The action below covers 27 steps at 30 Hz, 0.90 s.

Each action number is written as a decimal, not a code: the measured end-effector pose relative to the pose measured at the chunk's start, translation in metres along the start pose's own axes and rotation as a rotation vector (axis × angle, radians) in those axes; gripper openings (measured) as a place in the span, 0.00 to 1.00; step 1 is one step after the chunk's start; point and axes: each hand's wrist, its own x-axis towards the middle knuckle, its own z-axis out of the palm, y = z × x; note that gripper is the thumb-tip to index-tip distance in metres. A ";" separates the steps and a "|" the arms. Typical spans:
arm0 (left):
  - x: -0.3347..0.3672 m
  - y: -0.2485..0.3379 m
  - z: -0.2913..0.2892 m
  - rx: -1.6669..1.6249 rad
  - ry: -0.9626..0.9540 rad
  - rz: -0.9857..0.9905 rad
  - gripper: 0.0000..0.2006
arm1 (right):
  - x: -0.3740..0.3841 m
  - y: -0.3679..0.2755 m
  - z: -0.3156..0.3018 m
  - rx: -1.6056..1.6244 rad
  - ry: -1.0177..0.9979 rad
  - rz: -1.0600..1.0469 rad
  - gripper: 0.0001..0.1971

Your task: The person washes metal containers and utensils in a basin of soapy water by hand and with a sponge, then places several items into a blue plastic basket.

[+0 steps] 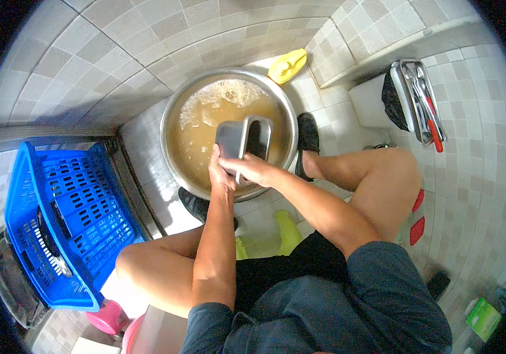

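Over a wide metal basin (291,127) of cloudy brown, foamy water, I hold a rectangular grey metal container (229,140) with a pale rim. It is tipped on its side, its dark opening facing right. My left hand (220,169) grips its near left end, thumb pointing up along the side. My right hand (251,169) is closed at the near end by the rim. Some of its fingertips are hidden, so I cannot tell whether they reach inside.
At left stands a blue slotted basket (102,215) with a few utensils in it. A yellow bottle-like object (288,66) lies behind the basin. To the right, a tray (421,100) holds spoons and red-handled cutlery. A pink plastic item (108,317) sits at lower left. Tiled walls close in around.
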 end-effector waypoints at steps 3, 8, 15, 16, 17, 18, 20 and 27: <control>0.019 0.011 -0.044 -0.155 -0.020 -0.060 0.24 | -0.008 -0.008 0.027 -0.883 0.007 -0.101 0.20; 0.032 0.008 -0.059 -0.228 -0.053 -0.163 0.22 | -0.025 0.012 0.027 -1.442 0.126 -0.671 0.09; 0.026 0.009 -0.070 -0.302 -0.351 -0.160 0.19 | -0.033 0.006 0.051 -1.561 0.191 -0.819 0.09; 0.022 0.008 -0.066 -0.302 -0.333 -0.140 0.19 | -0.034 0.004 0.051 -1.584 0.204 -0.834 0.10; 0.019 0.008 -0.061 -0.301 -0.318 -0.122 0.18 | -0.035 0.003 0.051 -1.608 0.217 -0.848 0.10; 0.016 0.008 -0.056 -0.297 -0.311 -0.102 0.18 | -0.034 0.001 0.051 -1.611 0.216 -0.848 0.10; 0.016 0.008 -0.044 -0.288 -0.281 -0.077 0.18 | -0.030 -0.003 0.047 -1.555 0.286 -0.865 0.11; 0.025 0.009 -0.060 -0.377 -0.262 -0.125 0.27 | -0.020 -0.032 0.056 -1.204 0.496 -0.766 0.13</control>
